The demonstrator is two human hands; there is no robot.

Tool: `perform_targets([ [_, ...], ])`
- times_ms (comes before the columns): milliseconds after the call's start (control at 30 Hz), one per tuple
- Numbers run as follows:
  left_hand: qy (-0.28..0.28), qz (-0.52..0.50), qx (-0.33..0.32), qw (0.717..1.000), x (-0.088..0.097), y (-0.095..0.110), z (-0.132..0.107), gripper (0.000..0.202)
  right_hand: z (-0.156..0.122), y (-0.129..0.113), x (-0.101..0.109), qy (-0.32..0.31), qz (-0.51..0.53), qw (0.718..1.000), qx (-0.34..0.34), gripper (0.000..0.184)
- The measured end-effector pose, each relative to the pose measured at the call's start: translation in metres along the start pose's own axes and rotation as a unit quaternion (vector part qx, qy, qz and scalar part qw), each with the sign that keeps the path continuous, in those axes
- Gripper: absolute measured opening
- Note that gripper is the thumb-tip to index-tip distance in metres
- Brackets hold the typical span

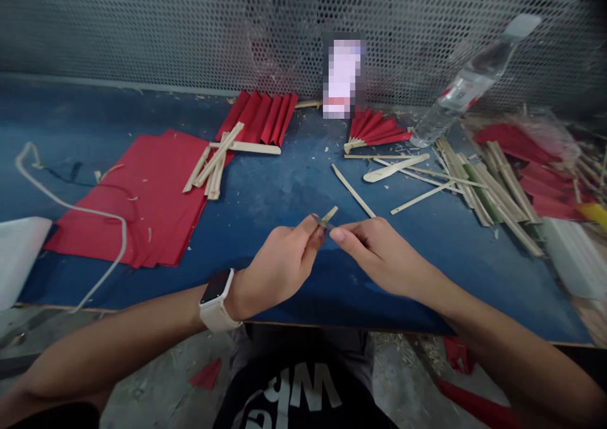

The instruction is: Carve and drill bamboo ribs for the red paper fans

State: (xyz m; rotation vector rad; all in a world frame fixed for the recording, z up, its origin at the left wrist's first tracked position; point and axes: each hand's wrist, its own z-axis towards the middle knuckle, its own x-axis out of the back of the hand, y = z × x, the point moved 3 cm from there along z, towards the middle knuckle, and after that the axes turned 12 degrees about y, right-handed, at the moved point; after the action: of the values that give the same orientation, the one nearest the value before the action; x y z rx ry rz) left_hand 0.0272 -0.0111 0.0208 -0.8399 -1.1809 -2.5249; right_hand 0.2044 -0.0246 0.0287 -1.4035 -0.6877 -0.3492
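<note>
In front of my body, my left hand (284, 255) is closed round a short bamboo strip (331, 213), whose pale tip sticks out past the fingers. My right hand (379, 249) pinches a thin grey blade (323, 222) that lies across the strip, close to the left fingertips. The fingers cover most of both pieces. Just beyond my right hand, a longer bamboo strip (353, 190) lies on the blue table (284, 189). Further back are a wooden knife-shaped piece (396, 167) and a small red folded fan (379, 130) with pale ribs.
Red paper sheets (142, 201) lie at the left, near a white cord (90, 211). Bamboo sticks (218, 163) rest beside pleated red paper (260, 116). A phone (344, 78) leans on the mesh panel (190, 31). A water bottle (467, 91) and bamboo strips (493, 189) stand right.
</note>
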Motion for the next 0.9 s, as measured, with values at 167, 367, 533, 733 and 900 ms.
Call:
perform_targets([
  [167,-0.017,0.016,0.006,1.000,-0.004,-0.001,-0.002,0.027,0.002,0.000,-0.002,-0.001,-0.002,1.000,-0.006,0.083],
  [367,-0.028,0.003,0.023,0.999,-0.003,-0.003,0.001,0.025,0.002,-0.002,-0.002,0.007,-0.020,1.000,-0.023,0.088],
  [533,0.029,0.001,0.032,0.999,0.012,-0.005,0.011,0.026,0.001,0.004,0.001,0.025,-0.036,0.998,-0.036,0.083],
  [733,0.037,-0.027,0.037,0.998,0.019,-0.002,0.012,0.029,0.002,0.011,0.003,0.029,-0.035,0.999,-0.030,0.079],
  [900,0.049,-0.063,0.074,0.994,0.019,-0.003,0.010,0.031,0.005,0.014,0.006,0.059,-0.042,0.997,-0.037,0.078],
])
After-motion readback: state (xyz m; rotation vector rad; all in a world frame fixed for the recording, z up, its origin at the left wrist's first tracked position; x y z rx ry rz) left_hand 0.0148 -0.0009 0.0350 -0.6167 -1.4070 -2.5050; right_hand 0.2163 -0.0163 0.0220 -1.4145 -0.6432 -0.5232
